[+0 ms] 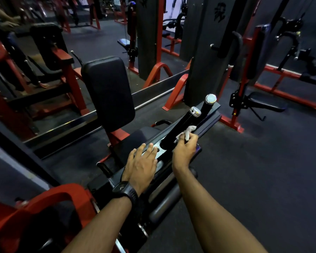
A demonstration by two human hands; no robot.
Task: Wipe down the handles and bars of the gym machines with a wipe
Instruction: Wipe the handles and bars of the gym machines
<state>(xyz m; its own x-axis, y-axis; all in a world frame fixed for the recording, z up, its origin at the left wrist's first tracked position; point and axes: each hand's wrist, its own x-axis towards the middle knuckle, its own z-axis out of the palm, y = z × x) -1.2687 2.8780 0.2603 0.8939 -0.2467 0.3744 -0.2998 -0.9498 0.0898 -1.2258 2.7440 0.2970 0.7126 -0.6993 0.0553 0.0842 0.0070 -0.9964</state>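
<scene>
**Wiping a black handle**

A black back pad (108,92) stands on the left. The left hand (141,162), with a black watch (125,191) on its wrist, lies flat with straight fingers on the machine's black arm (209,120). Just right of it, a black handle (181,127) with a shiny cap sticks up at a slant. The right hand (184,152) pinches a white wipe (188,130) against this handle, low down. It is dim, so the wipe only looks crumpled. A second black handle (209,105) stands just behind.
</scene>
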